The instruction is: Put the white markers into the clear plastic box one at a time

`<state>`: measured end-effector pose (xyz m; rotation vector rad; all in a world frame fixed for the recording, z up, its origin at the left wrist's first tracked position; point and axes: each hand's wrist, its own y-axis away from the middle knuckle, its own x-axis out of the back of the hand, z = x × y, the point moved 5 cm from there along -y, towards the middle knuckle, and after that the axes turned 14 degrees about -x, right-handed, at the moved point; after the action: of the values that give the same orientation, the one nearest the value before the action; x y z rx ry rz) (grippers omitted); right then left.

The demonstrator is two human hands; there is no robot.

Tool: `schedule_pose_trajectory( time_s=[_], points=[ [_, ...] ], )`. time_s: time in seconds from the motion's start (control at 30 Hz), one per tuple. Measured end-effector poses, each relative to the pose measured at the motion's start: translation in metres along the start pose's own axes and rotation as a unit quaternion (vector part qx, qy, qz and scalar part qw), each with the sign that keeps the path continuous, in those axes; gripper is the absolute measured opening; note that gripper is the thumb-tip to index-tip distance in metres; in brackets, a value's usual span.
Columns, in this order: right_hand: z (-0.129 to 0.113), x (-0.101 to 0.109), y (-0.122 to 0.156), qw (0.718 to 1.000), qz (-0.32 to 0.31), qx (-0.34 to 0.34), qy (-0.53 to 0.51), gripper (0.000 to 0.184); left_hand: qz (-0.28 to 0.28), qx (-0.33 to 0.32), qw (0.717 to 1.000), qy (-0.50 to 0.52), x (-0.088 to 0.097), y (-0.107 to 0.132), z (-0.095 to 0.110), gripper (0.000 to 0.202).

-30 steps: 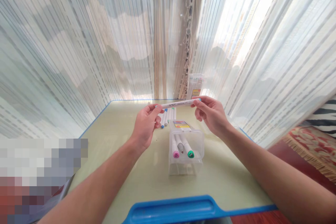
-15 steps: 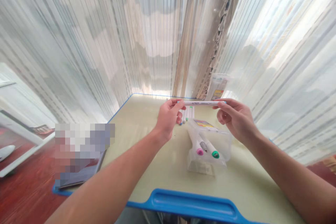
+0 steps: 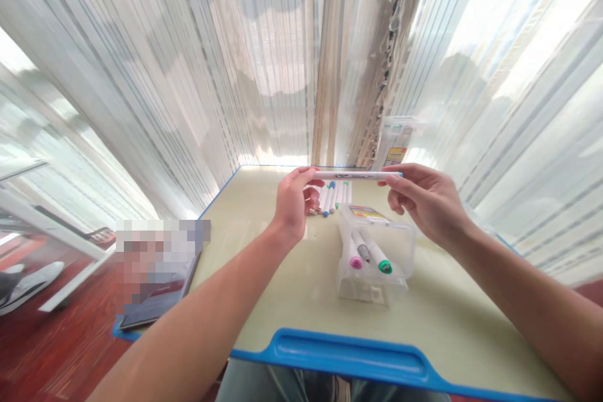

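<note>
A white marker (image 3: 354, 174) is held level above the table, one end pinched by my left hand (image 3: 293, 204) and the other by my right hand (image 3: 424, 201). Below it, a clear plastic case (image 3: 377, 257) lies on its side with three markers inside, showing a pink cap (image 3: 355, 262), a grey tip and a green cap (image 3: 385, 266). Several more white markers (image 3: 331, 196) lie in a row on the table behind my left hand.
The pale table (image 3: 282, 276) has a blue rim with a handle slot (image 3: 348, 359) at the near edge. A second clear box (image 3: 394, 141) stands at the back by the sheer curtains. A dark tablet (image 3: 155, 308) lies at the table's left edge.
The view has swung to the left, so the table and hands sit further right. Both hands still hold the marker by its ends, now a little higher and more level.
</note>
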<state>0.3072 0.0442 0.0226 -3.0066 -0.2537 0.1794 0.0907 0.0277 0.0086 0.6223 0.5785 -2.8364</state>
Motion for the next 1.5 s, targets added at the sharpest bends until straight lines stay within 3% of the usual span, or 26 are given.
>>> schedule_pose_trajectory(
  time_s=[1.1, 1.5],
  points=[
    [-0.0023, 0.0003, -0.0002, 0.998, 0.003, 0.028, 0.047, 0.032, 0.001, -0.007, 1.0, 0.001, -0.0005, -0.0005, 0.0054, 0.016],
    [-0.0047, 0.0009, -0.0007, 0.997, 0.021, 0.042, 0.069, 0.033, 0.004, -0.022, 1.0, -0.012, 0.0, -0.0015, 0.0038, 0.023]
  ],
)
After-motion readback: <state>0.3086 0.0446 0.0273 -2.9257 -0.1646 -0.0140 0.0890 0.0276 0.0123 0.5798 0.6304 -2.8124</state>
